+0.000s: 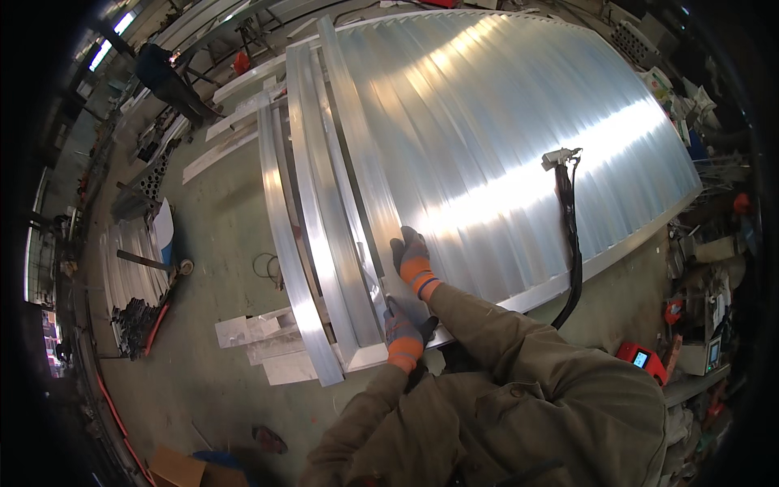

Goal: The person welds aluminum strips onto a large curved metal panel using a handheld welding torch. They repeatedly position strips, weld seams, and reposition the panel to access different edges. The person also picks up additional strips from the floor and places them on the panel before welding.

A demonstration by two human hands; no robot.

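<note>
Right hand: my right hand (411,252), gloved, lies over the seam where the silvery strip (369,162) meets the ribbed panel (487,146) – fingers bent; I cannot tell whether they grip or only press.
Left hand: my left hand (402,327), gloved, is at the strip's near end, lower than the right; grip or plain touch, cannot tell.
Strip: long, flat, running along the panel's left edge, away from me.
Panel: broad, shiny, filling the upper right; a black cable bundle (571,235) crosses its near edge – a pale metal tool head (560,157) at the top of it.
Left of strip: more long metal profiles (315,187), side by side; short pale boards (280,345) beneath their near ends.
Far left: a co-worker (166,77), standing.
</note>
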